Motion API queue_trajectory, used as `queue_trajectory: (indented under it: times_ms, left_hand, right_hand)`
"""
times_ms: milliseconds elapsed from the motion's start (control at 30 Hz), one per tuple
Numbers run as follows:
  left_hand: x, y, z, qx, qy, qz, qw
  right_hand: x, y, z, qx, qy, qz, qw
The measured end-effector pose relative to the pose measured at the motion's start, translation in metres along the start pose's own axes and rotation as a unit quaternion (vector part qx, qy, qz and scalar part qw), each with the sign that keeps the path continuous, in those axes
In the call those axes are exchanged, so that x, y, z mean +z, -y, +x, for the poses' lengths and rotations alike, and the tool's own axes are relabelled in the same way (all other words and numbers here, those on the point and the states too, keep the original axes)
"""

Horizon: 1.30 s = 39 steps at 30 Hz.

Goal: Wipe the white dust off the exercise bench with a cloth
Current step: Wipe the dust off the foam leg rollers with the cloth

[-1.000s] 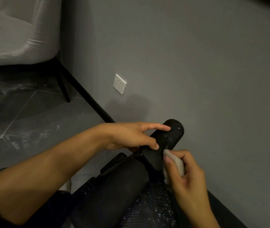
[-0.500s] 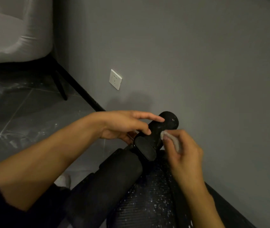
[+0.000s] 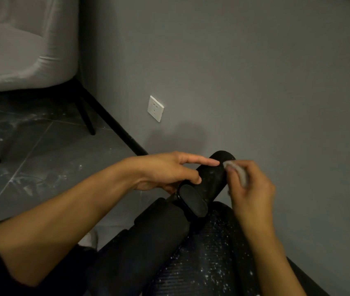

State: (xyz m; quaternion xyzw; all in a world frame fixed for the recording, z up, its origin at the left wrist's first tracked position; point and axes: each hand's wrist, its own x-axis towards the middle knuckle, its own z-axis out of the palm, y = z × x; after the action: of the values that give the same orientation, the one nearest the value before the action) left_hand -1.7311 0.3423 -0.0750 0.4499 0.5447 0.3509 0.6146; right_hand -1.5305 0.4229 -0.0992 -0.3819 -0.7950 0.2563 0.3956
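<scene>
The black exercise bench (image 3: 208, 268) fills the lower middle, its padded seat speckled with white dust. A black foam roller (image 3: 212, 178) sticks up at its far end, close to the wall. My left hand (image 3: 169, 171) steadies the roller from the left, thumb and index finger lying on it. My right hand (image 3: 248, 189) pinches a small grey-white cloth (image 3: 237, 169) and presses it against the roller's upper right side. A second, larger foam roller (image 3: 148, 242) lies lower left.
A grey wall (image 3: 255, 82) stands just behind the bench, with a white socket (image 3: 155, 108) low on it. A grey upholstered chair (image 3: 20, 50) on black legs stands at upper left. The dark tiled floor (image 3: 41, 167) shows white dust smears.
My right hand has slid the cloth up the roller, from its lower side towards its top end. My left hand has stayed on the roller. The camera has shifted slightly.
</scene>
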Motion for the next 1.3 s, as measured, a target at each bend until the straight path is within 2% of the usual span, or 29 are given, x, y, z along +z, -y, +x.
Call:
queue_trajectory:
  times_ms: [100, 233, 300, 467, 533, 733, 867, 1000, 1067, 1200, 1300]
  left_hand:
    - [0.001, -0.002, 0.000, -0.006, -0.003, 0.001, 1.000]
    - [-0.003, 0.000, 0.002, 0.003, 0.008, -0.001, 1.000]
    - [-0.004, 0.001, 0.003, 0.004, 0.008, 0.002, 1.000]
    - [-0.002, -0.002, 0.002, 0.001, 0.003, 0.013, 1.000]
    - [-0.002, -0.003, 0.002, 0.001, 0.000, 0.016, 1.000]
    - [-0.006, 0.001, 0.004, 0.008, 0.011, 0.019, 1.000]
    - [-0.004, -0.002, 0.004, 0.006, 0.013, 0.018, 1.000]
    - [-0.004, -0.003, 0.003, 0.010, 0.004, 0.026, 1.000]
    - [-0.004, -0.002, 0.002, 0.013, 0.004, 0.020, 1.000]
    - [-0.003, 0.004, 0.002, 0.017, -0.003, 0.011, 1.000]
    - [-0.002, 0.004, 0.001, 0.017, 0.002, 0.006, 1.000]
  right_hand:
    - [0.004, -0.004, 0.016, 0.028, -0.036, 0.001, 0.999]
    - [0.002, 0.010, -0.027, 0.030, 0.005, 0.058, 0.998]
    - [0.003, 0.009, -0.037, 0.018, -0.002, 0.058, 0.998]
    - [0.006, -0.014, 0.030, 0.035, -0.053, -0.036, 0.997]
    - [0.005, -0.013, 0.040, 0.028, -0.049, -0.049, 0.997]
    - [0.006, 0.010, -0.039, 0.035, -0.015, 0.047, 0.998]
    - [0.003, 0.003, -0.008, 0.008, -0.019, -0.029, 0.999]
    - [0.002, -0.006, 0.032, 0.039, -0.043, -0.075, 0.995]
    - [0.003, 0.009, 0.016, 0.013, -0.022, -0.059, 0.998]
    - [-0.002, 0.038, -0.036, -0.048, 0.071, -0.024, 0.996]
    - [-0.005, 0.035, -0.023, -0.060, 0.088, -0.045, 0.993]
